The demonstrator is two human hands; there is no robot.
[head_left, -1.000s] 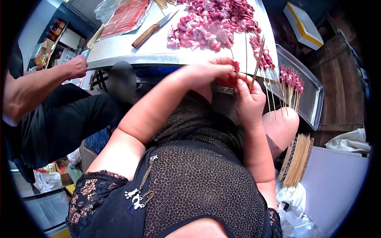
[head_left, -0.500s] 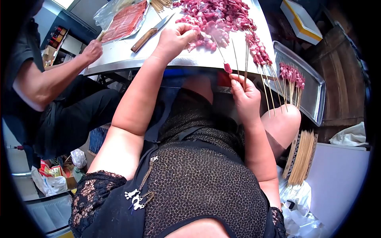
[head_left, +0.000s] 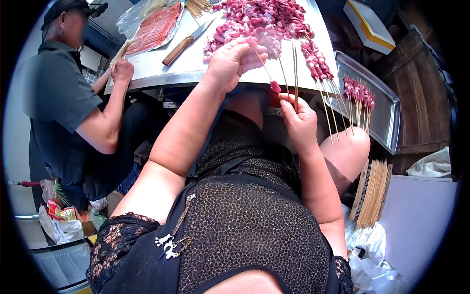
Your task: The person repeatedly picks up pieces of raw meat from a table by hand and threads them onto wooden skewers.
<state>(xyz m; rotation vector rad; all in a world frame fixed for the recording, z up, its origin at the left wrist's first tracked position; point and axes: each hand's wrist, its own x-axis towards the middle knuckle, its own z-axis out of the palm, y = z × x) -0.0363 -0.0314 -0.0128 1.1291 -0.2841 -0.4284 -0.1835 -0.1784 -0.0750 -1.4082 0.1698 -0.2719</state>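
My right hand point(head_left: 298, 117) pinches several wooden skewers point(head_left: 295, 73) that point up past the table's front edge. One of them carries a single piece of red meat point(head_left: 275, 86) low down, just above the fingers. Over the table's edge, my left hand point(head_left: 234, 60) is near that skewer's tip, fingers curled with a pinkish piece of meat seemingly at the fingertips, partly blurred. Behind it spreads a large pile of cut meat point(head_left: 267, 18). Loaded skewers point(head_left: 318, 61) lie at the pile's right, their bare ends sticking out over the edge.
A knife point(head_left: 185, 45) lies left of the pile, near a bag of thin red strips point(head_left: 155, 27). A co-worker point(head_left: 73, 93) sits at the left. At the right are a metal tray point(head_left: 387, 112), more loaded skewers point(head_left: 360, 93) and a bundle of bare skewers point(head_left: 373, 193).
My left hand went from the skewer to the pile and has come back partway toward the skewer's tip. The right hand shifted slightly left. The co-worker leaned farther into view.
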